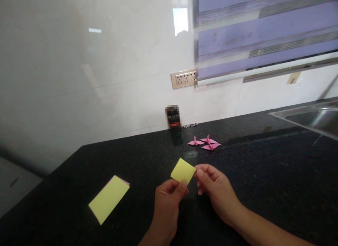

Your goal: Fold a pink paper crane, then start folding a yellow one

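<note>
A small folded yellow paper [183, 170] is held up just above the black countertop [264, 168]. My left hand [167, 203] pinches its lower edge between thumb and fingers. My right hand [215, 189] pinches its right corner with thumb and forefinger. To the left, a stack of paper sheets [108, 199], yellow on top with a pink edge showing, lies flat on the counter. Beyond my hands sit pink paper cranes [204, 142], close together.
A small dark object [173, 116] stands against the white tiled wall, with a beaded string [190, 125] beside it. A wall socket strip [184, 79] is above. A steel sink [314, 117] lies at the far right. The counter's left edge drops off diagonally.
</note>
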A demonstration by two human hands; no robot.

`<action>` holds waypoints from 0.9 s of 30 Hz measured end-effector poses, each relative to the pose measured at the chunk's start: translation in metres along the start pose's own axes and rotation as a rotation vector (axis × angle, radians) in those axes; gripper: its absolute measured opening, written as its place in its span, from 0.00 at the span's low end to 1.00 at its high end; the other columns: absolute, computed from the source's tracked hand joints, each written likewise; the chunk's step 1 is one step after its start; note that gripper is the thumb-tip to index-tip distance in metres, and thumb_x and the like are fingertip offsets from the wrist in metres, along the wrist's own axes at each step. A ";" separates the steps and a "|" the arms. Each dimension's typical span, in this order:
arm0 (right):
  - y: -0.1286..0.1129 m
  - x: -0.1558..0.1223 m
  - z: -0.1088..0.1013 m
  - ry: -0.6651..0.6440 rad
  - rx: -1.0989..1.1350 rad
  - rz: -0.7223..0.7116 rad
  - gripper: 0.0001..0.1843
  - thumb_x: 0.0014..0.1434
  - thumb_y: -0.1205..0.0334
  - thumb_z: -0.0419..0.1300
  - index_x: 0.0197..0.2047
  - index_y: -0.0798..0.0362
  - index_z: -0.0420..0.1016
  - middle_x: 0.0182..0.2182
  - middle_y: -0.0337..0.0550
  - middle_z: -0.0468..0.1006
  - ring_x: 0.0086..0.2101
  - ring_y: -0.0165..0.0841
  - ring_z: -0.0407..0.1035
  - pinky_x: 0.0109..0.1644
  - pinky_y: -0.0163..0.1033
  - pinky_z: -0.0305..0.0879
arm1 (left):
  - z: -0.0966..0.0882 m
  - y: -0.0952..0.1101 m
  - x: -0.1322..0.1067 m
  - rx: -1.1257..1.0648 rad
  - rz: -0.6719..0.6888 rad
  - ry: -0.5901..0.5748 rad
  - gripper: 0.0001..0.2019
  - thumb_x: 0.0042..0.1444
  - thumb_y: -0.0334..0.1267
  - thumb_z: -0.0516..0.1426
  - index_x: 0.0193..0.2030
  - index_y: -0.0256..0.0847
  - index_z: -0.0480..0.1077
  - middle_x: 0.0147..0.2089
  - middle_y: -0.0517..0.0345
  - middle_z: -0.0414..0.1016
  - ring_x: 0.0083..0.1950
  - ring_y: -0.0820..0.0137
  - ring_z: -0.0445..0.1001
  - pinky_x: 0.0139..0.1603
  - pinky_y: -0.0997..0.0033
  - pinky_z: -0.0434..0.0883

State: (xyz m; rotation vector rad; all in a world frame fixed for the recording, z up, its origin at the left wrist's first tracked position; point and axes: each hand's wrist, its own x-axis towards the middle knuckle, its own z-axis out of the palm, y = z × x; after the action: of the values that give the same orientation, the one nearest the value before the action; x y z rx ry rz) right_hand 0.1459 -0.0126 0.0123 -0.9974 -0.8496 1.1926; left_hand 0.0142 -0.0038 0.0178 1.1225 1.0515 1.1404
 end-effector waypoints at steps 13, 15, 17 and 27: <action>0.000 0.003 -0.004 0.089 0.033 0.004 0.11 0.48 0.59 0.60 0.22 0.57 0.68 0.18 0.35 0.66 0.18 0.23 0.55 0.22 0.30 0.52 | 0.005 -0.002 -0.003 0.025 -0.035 -0.052 0.11 0.46 0.37 0.58 0.18 0.34 0.66 0.18 0.63 0.66 0.23 0.77 0.61 0.29 0.77 0.59; -0.004 0.009 -0.008 0.188 0.071 -0.051 0.11 0.48 0.58 0.60 0.22 0.57 0.68 0.18 0.34 0.65 0.18 0.23 0.55 0.22 0.30 0.53 | 0.005 -0.001 -0.003 0.064 -0.022 -0.045 0.12 0.46 0.38 0.58 0.17 0.34 0.66 0.18 0.63 0.66 0.24 0.77 0.61 0.29 0.77 0.59; -0.005 0.010 -0.009 0.124 0.067 -0.031 0.12 0.49 0.55 0.58 0.26 0.56 0.70 0.19 0.35 0.66 0.18 0.23 0.56 0.21 0.30 0.53 | 0.005 0.000 -0.003 0.107 -0.018 -0.045 0.12 0.46 0.38 0.58 0.17 0.34 0.66 0.18 0.63 0.65 0.23 0.77 0.61 0.28 0.77 0.59; -0.003 0.002 -0.006 -0.180 0.030 0.126 0.08 0.42 0.62 0.64 0.24 0.58 0.71 0.20 0.36 0.69 0.21 0.24 0.59 0.24 0.30 0.53 | 0.002 -0.010 -0.003 0.271 0.031 -0.211 0.11 0.46 0.39 0.57 0.19 0.33 0.67 0.19 0.62 0.60 0.22 0.77 0.56 0.24 0.77 0.55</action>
State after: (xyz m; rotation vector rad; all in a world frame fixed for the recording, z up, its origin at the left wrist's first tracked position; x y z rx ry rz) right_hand 0.1529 -0.0119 0.0131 -0.9402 -0.9175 1.4145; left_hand 0.0168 -0.0074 0.0084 1.4432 1.0456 0.8975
